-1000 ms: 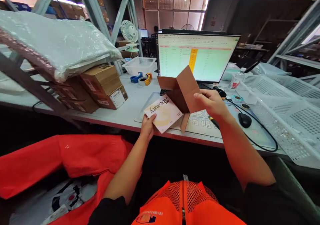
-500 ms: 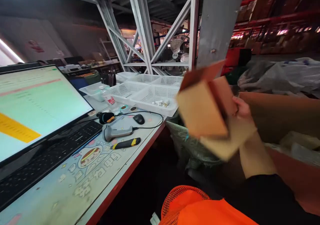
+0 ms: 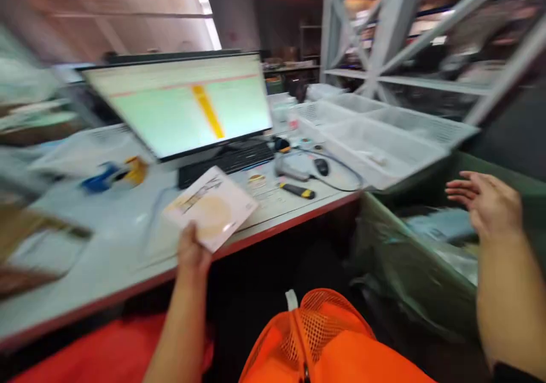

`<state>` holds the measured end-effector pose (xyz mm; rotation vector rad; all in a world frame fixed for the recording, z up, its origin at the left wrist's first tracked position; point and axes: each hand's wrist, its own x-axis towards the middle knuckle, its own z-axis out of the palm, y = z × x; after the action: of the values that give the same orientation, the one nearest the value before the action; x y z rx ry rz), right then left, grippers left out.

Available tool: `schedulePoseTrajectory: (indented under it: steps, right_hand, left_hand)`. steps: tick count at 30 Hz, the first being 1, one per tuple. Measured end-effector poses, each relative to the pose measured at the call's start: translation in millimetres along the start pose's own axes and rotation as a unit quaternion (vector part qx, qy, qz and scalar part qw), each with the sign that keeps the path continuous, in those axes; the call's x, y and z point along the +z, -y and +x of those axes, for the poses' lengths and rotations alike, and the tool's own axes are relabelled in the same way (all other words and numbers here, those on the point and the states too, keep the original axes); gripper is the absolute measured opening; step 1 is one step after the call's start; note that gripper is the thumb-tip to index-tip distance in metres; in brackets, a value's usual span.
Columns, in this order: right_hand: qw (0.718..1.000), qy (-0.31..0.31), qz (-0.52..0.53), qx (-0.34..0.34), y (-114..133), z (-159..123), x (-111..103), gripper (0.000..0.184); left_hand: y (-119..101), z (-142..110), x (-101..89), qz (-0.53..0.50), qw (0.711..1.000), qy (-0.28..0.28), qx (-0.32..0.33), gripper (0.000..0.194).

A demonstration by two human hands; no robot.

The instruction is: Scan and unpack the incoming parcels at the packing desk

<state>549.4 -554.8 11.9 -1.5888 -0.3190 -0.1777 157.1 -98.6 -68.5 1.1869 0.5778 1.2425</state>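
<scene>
The left hand has its grip closed on the near edge of a white pack, thumb on the printed face. The pack is held tilted at the front of the table, before the keyboard; whether it touches the tabletop, I cannot tell. The right hand is empty, its grip released and fingers spread, above the green bin beside the table's right end. Behind the keyboard stands the monitor. Right of the pack lie a black and yellow knife, a scanner and a mouse, near the white basket. Blue and yellow tape dispensers sit to the left, blurred.
</scene>
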Motion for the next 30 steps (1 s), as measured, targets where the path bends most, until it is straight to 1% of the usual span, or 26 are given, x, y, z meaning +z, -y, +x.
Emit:
schedulePoseTrajectory:
  steps: [1, 2, 3, 4, 5, 6, 7, 8, 9, 10, 11, 12, 13, 14, 16, 19, 20, 21, 22, 24, 25, 26, 28, 29, 30]
  right_hand:
    - [0.999, 0.045, -0.003, -0.026, -2, -1, 41, 0.027]
    - [0.994, 0.096, -0.015, -0.048, -2, -3, 83, 0.029]
    - [0.986, 0.149, -0.034, -0.065, -2, -7, 125, 0.031]
    - [0.976, 0.195, -0.06, -0.077, -1, -13, 167, 0.034]
    - [0.964, 0.24, -0.083, -0.084, 0, -20, 207, 0.037]
    - [0.951, 0.274, -0.102, -0.095, 1, -26, 244, 0.038]
    - [0.939, 0.298, -0.128, -0.112, 1, -32, 278, 0.039]
    - [0.921, 0.318, -0.175, -0.139, 1, -37, 307, 0.041]
    - [0.892, 0.34, -0.248, -0.167, 0, -41, 333, 0.044]
    - [0.853, 0.361, -0.327, -0.189, -1, -46, 354, 0.048]
    - [0.809, 0.379, -0.401, -0.202, -2, -50, 371, 0.05]
    - [0.769, 0.393, -0.461, -0.205, -3, -54, 385, 0.051]
    - [0.742, 0.402, -0.498, -0.2, -4, -58, 396, 0.051]
    - [0.726, 0.407, -0.519, -0.193, -5, -61, 404, 0.049]
    - [0.719, 0.411, -0.53, -0.184, -4, -63, 417, 0.049]
    - [0.706, 0.433, -0.534, -0.166, 9, -55, 422, 0.051]
    - [0.698, 0.456, -0.53, -0.153, 17, -49, 420, 0.051]
    - [0.687, 0.495, -0.515, -0.131, 26, -44, 416, 0.05]
    - [0.673, 0.548, -0.487, -0.1, 38, -38, 410, 0.047]
    - [0.631, 0.664, -0.402, -0.018, 62, -32, 397, 0.043]
    - [0.605, 0.711, -0.358, 0.022, 73, -32, 390, 0.042]
    - [0.582, 0.744, -0.325, 0.053, 84, -33, 385, 0.044]
    - [0.554, 0.772, -0.304, 0.074, 98, -39, 379, 0.045]
    - [0.55, 0.774, -0.306, 0.071, 101, -42, 379, 0.045]
    - [0.553, 0.772, -0.307, 0.063, 102, -46, 380, 0.044]
  left_hand:
    - [-10, -6, -26.3, 0.006, 0.999, -0.043, 0.017, 0.064]
    - [-17, -11, -44.9, 0.021, 0.996, -0.072, 0.038, 0.067]
    - [-22, -15, -56.7, 0.052, 0.993, -0.087, 0.066, 0.067]
    - [-25, -17, -63.2, 0.104, 0.986, -0.084, 0.096, 0.065]
    - [-25, -19, -65.7, 0.177, 0.974, -0.059, 0.127, 0.06]
    - [-25, -20, -65.9, 0.26, 0.953, -0.016, 0.151, 0.055]
    - [-24, -23, -65.1, 0.342, 0.924, 0.038, 0.168, 0.051]
    - [-23, -26, -64.5, 0.413, 0.889, 0.097, 0.173, 0.049]
    - [-21, -29, -64.8, 0.467, 0.854, 0.151, 0.17, 0.051]
    - [-19, -32, -66.6, 0.505, 0.826, 0.19, 0.163, 0.056]
    - [-18, -34, -70.0, 0.53, 0.807, 0.206, 0.159, 0.062]
    - [-17, -35, -74.6, 0.545, 0.798, 0.202, 0.158, 0.067]
    - [-16, -35, -80.0, 0.553, 0.796, 0.185, 0.161, 0.072]
    - [-15, -33, -85.8, 0.556, 0.798, 0.163, 0.163, 0.076]
    - [-14, -27, -95.9, 0.557, 0.806, 0.14, 0.145, 0.086]
    - [-11, -18, -102.6, 0.564, 0.806, 0.158, 0.085, 0.098]
    - [-9, -17, -102.6, 0.571, 0.802, 0.159, 0.067, 0.098]
    - [-9, -18, -101.8, 0.581, 0.798, 0.152, 0.051, 0.097]
    - [-8, -19, -100.7, 0.592, 0.793, 0.141, 0.039, 0.095]
    - [-8, -23, -98.1, 0.612, 0.782, 0.118, 0.021, 0.092]
    - [-8, -25, -96.9, 0.619, 0.777, 0.11, 0.017, 0.091]
    - [-8, -27, -95.8, 0.624, 0.774, 0.105, 0.016, 0.09]
    - [-8, -28, -93.4, 0.627, 0.772, 0.1, 0.018, 0.089]
    - [-7, -28, -92.3, 0.624, 0.775, 0.099, 0.021, 0.088]
    - [-7, -28, -91.8, 0.618, 0.78, 0.098, 0.027, 0.088]
